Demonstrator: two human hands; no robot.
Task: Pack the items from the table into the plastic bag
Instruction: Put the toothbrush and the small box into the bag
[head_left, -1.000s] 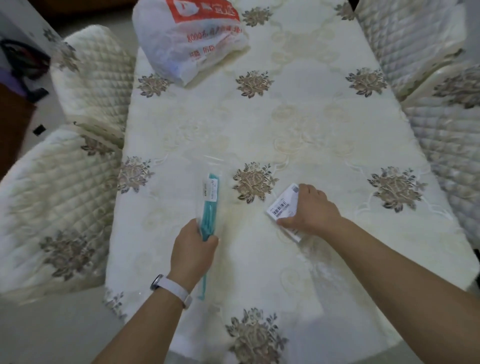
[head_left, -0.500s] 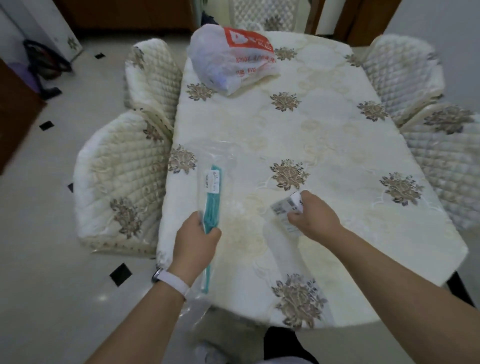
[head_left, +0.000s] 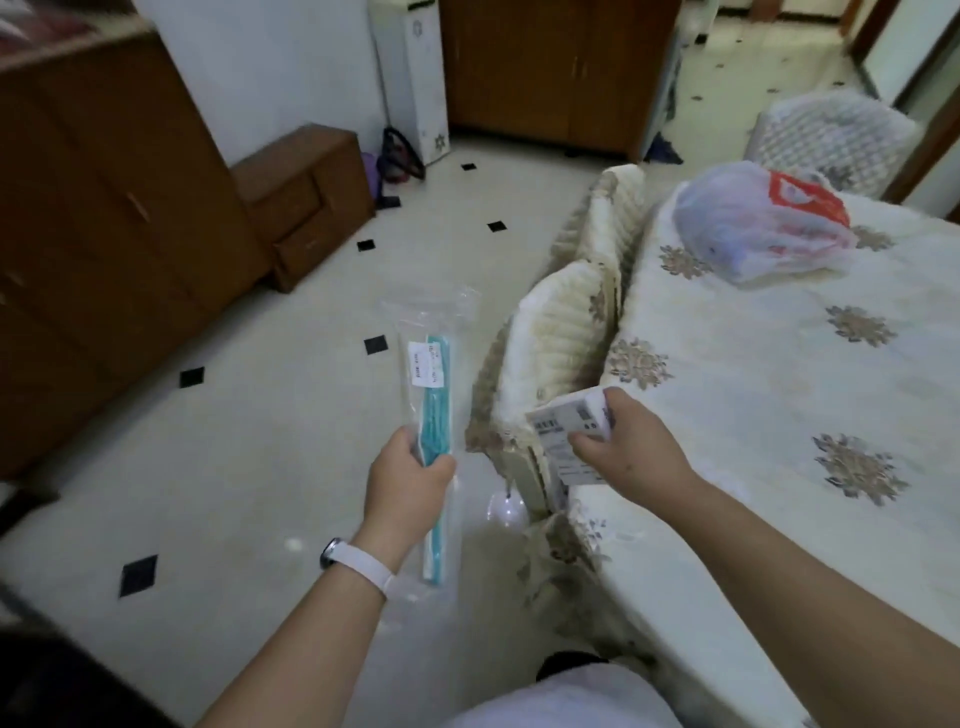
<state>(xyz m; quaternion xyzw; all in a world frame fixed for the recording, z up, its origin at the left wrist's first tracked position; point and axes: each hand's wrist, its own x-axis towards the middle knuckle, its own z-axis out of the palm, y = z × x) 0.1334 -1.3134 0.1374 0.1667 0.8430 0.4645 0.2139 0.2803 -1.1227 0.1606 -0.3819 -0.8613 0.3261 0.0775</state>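
Observation:
My left hand grips a long clear packet with teal strips inside, held upright over the floor, left of the table. My right hand holds a small white packet with barcode labels just off the table's left edge. The white plastic bag with red print lies bulging at the far left corner of the table, well beyond both hands.
Two quilted cream chairs stand along the table's left side, between my hands and the bag. Another chair is at the far end. Wooden cabinets line the left wall across a tiled floor.
Both hands have lifted their packets off the table. The view has swung left, so the hands now hang over the floor and the table's edge.

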